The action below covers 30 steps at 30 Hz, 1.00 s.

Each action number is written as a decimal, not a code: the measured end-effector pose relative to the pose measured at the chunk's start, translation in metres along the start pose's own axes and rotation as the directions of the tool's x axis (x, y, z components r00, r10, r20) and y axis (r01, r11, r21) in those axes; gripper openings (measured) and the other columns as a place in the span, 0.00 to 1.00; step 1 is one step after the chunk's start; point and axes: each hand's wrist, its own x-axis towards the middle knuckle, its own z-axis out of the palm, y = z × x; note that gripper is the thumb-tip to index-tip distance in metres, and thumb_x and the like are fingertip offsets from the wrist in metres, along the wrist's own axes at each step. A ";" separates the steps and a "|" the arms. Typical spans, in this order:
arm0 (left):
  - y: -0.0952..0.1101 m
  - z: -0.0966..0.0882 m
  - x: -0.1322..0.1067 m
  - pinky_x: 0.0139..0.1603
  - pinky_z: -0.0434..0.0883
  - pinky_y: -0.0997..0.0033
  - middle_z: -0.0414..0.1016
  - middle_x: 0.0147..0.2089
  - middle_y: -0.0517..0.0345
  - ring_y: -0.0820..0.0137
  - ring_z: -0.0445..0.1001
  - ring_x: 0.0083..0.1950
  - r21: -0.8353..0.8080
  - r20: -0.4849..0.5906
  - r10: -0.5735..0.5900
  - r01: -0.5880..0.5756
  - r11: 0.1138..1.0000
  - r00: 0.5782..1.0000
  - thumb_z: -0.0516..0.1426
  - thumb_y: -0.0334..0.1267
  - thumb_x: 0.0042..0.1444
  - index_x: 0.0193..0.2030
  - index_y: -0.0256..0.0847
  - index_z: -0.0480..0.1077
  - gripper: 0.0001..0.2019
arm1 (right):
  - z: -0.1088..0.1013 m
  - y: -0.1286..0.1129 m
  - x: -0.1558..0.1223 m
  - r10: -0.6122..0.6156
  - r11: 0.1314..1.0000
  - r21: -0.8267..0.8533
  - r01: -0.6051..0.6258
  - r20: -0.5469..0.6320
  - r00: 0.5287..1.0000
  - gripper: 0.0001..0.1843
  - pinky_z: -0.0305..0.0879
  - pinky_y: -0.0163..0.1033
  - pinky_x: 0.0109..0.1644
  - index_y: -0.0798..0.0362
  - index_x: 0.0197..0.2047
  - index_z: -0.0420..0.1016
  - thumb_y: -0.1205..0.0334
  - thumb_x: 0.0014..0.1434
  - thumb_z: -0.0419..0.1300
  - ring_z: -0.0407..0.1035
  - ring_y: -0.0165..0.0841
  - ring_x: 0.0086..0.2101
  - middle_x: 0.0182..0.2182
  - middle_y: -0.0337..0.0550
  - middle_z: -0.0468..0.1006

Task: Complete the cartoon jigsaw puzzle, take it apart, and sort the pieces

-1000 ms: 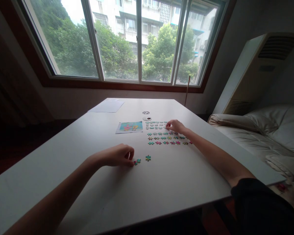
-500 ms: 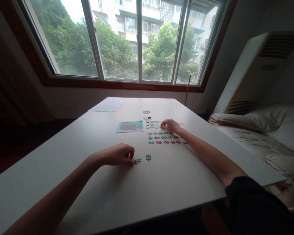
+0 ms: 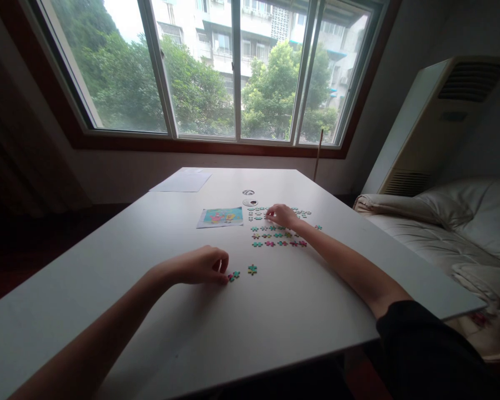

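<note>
On the white table (image 3: 170, 333), my left hand (image 3: 204, 265) rests with its fingers curled in. Its thumb and fingertip touch a small cluster of puzzle pieces (image 3: 235, 274), coloured green and red. A single green puzzle piece (image 3: 252, 269) lies just right of that cluster. Farther off, my right hand (image 3: 284, 215) is over the upper rows of laid-out puzzle pieces (image 3: 283, 235). Its fingers point left and down, pressed together at the tips; whether a piece is between them is hidden. Part of the rows is covered by this hand and forearm.
Left of the rows lies a colourful picture sheet (image 3: 220, 217). Two small round items, a nearer one (image 3: 250, 203) and a farther one (image 3: 248, 192), sit beyond the pieces. White paper (image 3: 181, 181) lies at the far left edge. A sofa (image 3: 425, 222) stands at the right.
My right hand has shifted a little to the left along the rows, uncovering pieces at their right end. My left hand stays at the small cluster.
</note>
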 end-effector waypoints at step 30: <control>0.025 0.025 0.010 0.29 0.61 0.76 0.66 0.33 0.57 0.74 0.64 0.29 0.034 -0.183 0.235 -0.233 0.972 0.955 0.51 0.34 0.51 0.34 0.40 0.67 0.05 | -0.021 -0.097 -0.136 -0.191 0.889 0.430 0.157 0.038 0.981 0.09 0.59 0.31 0.33 0.50 0.36 0.75 0.61 0.51 0.58 0.62 0.25 0.26 0.31 0.40 0.70</control>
